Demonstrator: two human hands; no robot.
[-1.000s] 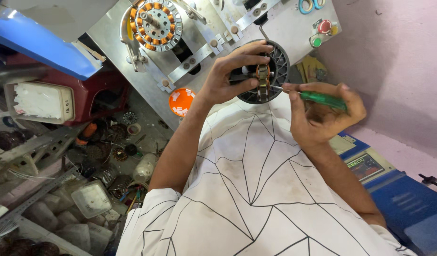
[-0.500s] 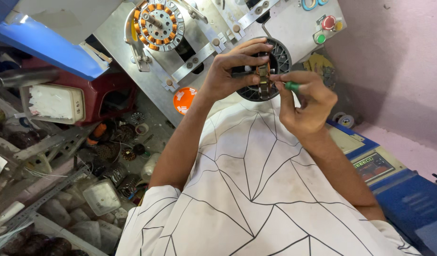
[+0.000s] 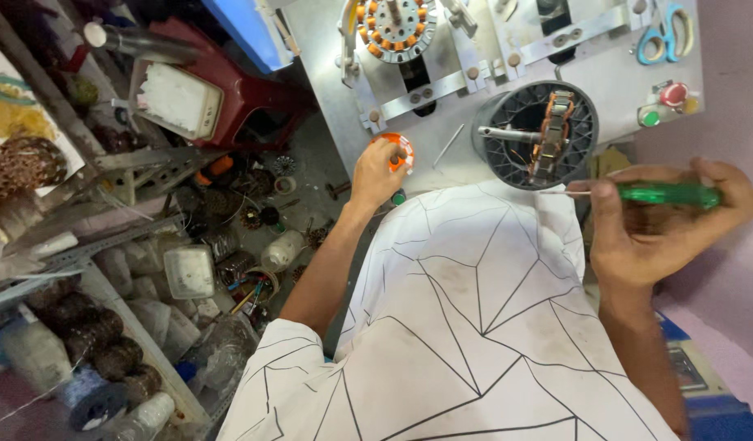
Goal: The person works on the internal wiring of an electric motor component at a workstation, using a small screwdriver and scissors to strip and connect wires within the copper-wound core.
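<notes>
The right hand (image 3: 654,224) grips a green-handled screwdriver (image 3: 666,194), fingers curled tight around the handle, its thin metal shaft pointing left toward the near edge of a round black motor housing (image 3: 523,139). The shaft tip sits just near that housing without touching it. Inside the housing stands an upright stator core with orange copper windings (image 3: 552,135), and a steel shaft (image 3: 507,133) pokes out to the left.

The left hand (image 3: 378,173) reaches to the left of the housing, fingers closed down over an orange round knob (image 3: 401,149) at the near edge of the grey metal machine plate (image 3: 474,73). Farther away on that plate sits a second stator ring with orange coils (image 3: 393,24). At the far right lie blue-handled scissors (image 3: 666,28), with red and green push buttons (image 3: 666,102) below them.

To the left, a red plastic stool (image 3: 237,90) stands above a floor cluttered with motor parts, and metal racks hold wound coils (image 3: 99,347).
</notes>
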